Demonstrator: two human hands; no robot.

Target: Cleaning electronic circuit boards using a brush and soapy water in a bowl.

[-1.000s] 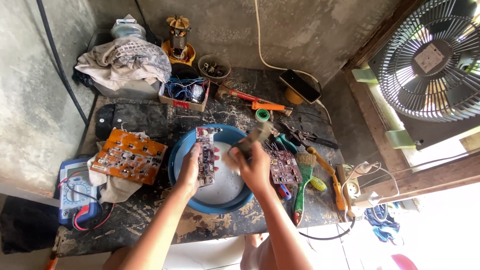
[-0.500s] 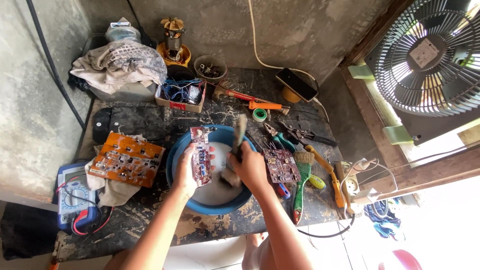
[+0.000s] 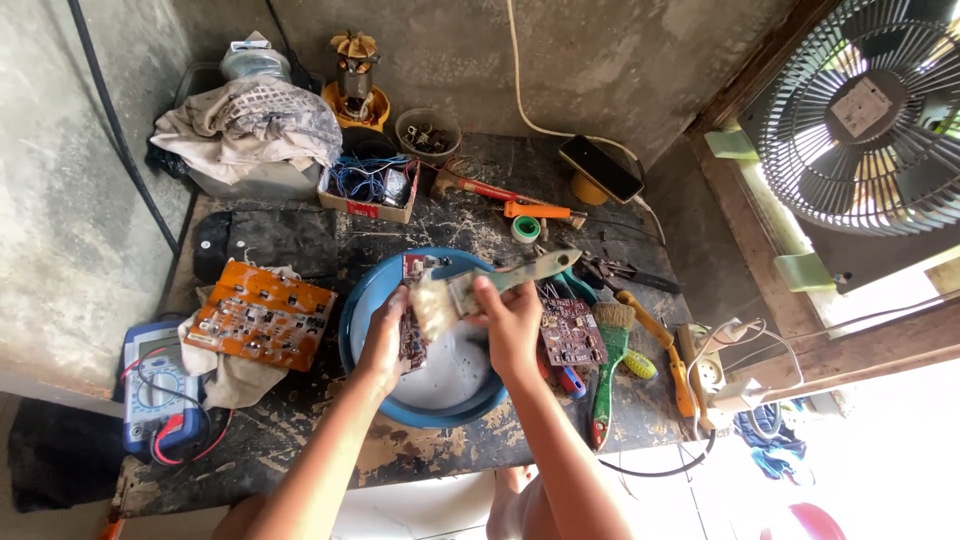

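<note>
Gripping a circuit board [image 3: 412, 322], left hand [image 3: 385, 340]; right hand [image 3: 512, 325] fingers clench a paintbrush [image 3: 480, 290].

Glossy blue plastic basin [image 3: 365, 300] on rough, worn wooden table [image 3: 420, 455].

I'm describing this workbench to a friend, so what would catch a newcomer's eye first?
At the centre, the left hand holds a circuit board over a blue basin while the right hand lays a paintbrush against it. An orange circuit board lies to the left, and a fan fills the window at upper right.
</note>
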